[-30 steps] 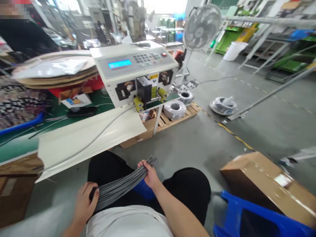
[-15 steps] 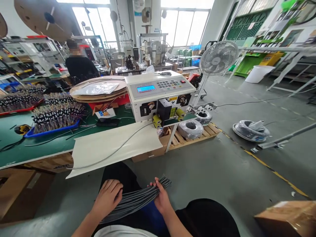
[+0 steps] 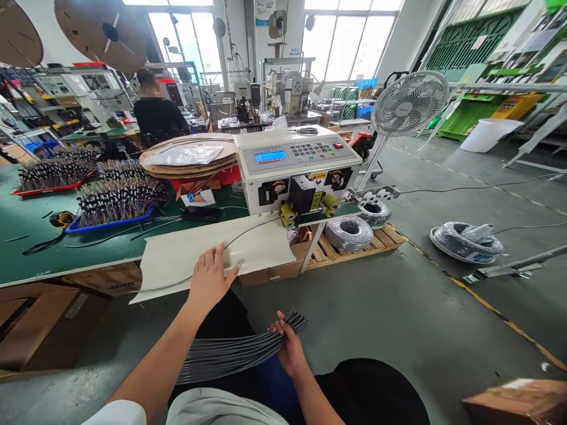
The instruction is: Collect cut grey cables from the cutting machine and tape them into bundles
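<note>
My right hand [image 3: 289, 342] is closed around one end of a bundle of grey cables [image 3: 234, 357] that lies across my lap. Over the cream sheet [image 3: 261, 251], my left hand [image 3: 211, 277] is spread open, its fingers by a single grey cable [image 3: 241, 235]. Whether the fingertips touch that cable I cannot tell, as the hand hides part of it. The single cable runs from the yellow rollers [image 3: 287, 215] of a white machine [image 3: 301, 159] with a lit blue display, down along the sheet to its left end.
On the green table [image 3: 26, 254] stand a blue tray [image 3: 110, 219] of wired parts, a tape measure [image 3: 62, 219] and stacked cardboard discs [image 3: 186, 168]. Cable coils [image 3: 349, 233] rest on a pallet right of the machine. A fan [image 3: 410, 106] stands behind. A cardboard box [image 3: 518, 401] sits lower right.
My left hand has left the cable bundle and moved up and forward over the cream sheet, its fingers spreading. My right hand still grips the bundle. The view has turned slightly left.
</note>
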`<action>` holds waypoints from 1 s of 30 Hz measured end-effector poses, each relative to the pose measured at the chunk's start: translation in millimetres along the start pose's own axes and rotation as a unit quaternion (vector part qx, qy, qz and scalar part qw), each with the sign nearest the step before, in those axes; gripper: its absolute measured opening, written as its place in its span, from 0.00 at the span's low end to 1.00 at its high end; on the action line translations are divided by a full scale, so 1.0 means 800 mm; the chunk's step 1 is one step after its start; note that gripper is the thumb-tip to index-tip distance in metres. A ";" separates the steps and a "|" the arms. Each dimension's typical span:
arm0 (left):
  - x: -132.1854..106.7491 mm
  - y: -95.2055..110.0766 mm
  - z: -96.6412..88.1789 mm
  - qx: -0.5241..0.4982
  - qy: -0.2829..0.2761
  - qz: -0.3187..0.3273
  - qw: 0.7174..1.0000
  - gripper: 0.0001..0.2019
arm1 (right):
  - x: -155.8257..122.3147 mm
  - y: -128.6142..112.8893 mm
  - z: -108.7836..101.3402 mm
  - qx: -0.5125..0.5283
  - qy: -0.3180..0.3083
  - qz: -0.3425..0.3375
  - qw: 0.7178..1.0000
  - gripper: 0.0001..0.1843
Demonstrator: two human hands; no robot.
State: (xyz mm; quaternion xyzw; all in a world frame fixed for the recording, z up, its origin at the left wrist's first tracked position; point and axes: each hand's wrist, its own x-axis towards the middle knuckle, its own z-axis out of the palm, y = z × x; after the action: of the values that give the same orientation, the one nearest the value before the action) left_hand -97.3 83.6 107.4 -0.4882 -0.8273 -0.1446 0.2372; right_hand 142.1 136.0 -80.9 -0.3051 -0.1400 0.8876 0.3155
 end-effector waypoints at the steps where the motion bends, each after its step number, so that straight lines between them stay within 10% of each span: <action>1: -0.003 -0.004 0.001 0.005 -0.009 -0.002 1.000 0.35 | 0.000 -0.001 0.000 0.000 -0.001 0.002 1.000 0.16; 8: -0.031 -0.048 -0.015 -0.047 -0.088 0.046 0.994 0.17 | 0.005 -0.003 -0.006 -0.004 0.025 0.019 0.999 0.15; 15: -0.090 -0.069 -0.030 -0.037 0.006 0.147 0.988 0.05 | 0.011 0.003 -0.004 0.007 0.057 0.028 0.998 0.18; 25: -0.205 -0.023 -0.018 -0.050 -0.248 0.201 0.946 0.10 | 0.007 0.008 -0.002 0.018 0.036 0.021 0.999 0.18; 30: -0.219 -0.014 -0.006 -0.064 -0.268 0.169 0.946 0.11 | 0.004 0.008 -0.002 0.015 0.043 0.030 0.999 0.16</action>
State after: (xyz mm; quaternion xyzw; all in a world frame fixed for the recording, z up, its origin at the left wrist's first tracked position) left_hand -34.1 -53.5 18.4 -0.6557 -0.7548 -0.0190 -0.0044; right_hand 138.0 133.0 -86.2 -0.3425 -0.1040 0.8845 0.2992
